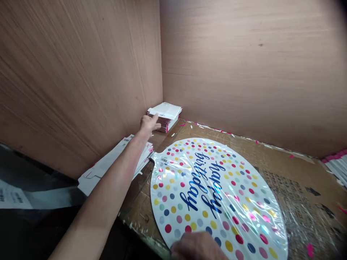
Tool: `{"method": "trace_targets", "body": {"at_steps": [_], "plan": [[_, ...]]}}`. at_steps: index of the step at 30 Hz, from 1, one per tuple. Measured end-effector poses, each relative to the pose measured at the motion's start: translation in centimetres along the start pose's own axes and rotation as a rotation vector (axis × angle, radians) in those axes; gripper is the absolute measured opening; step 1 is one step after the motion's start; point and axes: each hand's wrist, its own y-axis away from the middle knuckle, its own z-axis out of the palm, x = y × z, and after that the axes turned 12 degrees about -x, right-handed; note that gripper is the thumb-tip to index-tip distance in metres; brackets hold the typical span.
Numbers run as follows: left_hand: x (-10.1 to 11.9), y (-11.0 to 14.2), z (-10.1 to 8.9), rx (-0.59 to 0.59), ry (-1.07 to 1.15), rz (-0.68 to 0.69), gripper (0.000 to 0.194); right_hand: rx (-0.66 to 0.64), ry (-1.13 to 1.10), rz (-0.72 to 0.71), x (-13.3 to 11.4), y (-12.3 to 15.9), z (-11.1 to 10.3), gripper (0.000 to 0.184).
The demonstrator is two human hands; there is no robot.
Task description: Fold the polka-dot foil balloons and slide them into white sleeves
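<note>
A flat round foil balloon (217, 195) with coloured dots and blue "happy birthday" writing lies on the cardboard-covered table (298, 202). My left hand (150, 124) reaches far out to the corner, fingers extended and touching a small stack of white cards (166, 115) with red edges. My right hand (197, 246) shows only in part at the bottom edge, resting on the near rim of the balloon; its fingers are hidden.
Plywood walls (244, 72) close off the back and left. A pile of flat white printed cartons (108, 166) lies under my left forearm. Pink and white strips (336, 162) lie at the right edge. Dark bags fill the lower left.
</note>
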Motion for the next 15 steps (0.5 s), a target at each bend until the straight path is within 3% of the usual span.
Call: {"method": "trace_targets", "body": {"at_steps": [2,4,5,7,9,11,15], "plan": [[-2.7,5.5,-1.1,-0.012,-0.191,-0.001,0.023,0.049,0.037,0.154,-0.2,-1.5,-3.1,0.038],[-5.4,12.0,-2.3,-0.055,-0.850,0.069,0.033,0.063,0.165,0.304,-0.1,-4.3,-5.7,0.044],[-6.6,15.0,-2.9,-0.085,-1.105,0.014,0.037,0.050,0.244,0.364,0.1,-6.2,-6.7,0.045],[-8.5,19.7,-3.7,-0.115,-1.370,-0.138,0.046,-0.015,0.361,0.474,0.1,-10.6,-7.7,0.040],[-9.6,22.0,-4.0,-0.134,-1.436,-0.223,0.048,-0.153,0.436,0.585,-0.4,-15.1,-7.8,0.041],[-9.9,22.6,-3.8,-0.170,-1.401,-0.236,0.041,-0.242,0.473,0.611,-1.3,-18.6,-7.3,0.036],[-9.6,23.3,-3.1,-0.286,-1.242,-0.192,0.029,-0.298,0.471,0.609,-3.2,-21.5,-6.4,0.017]]}}
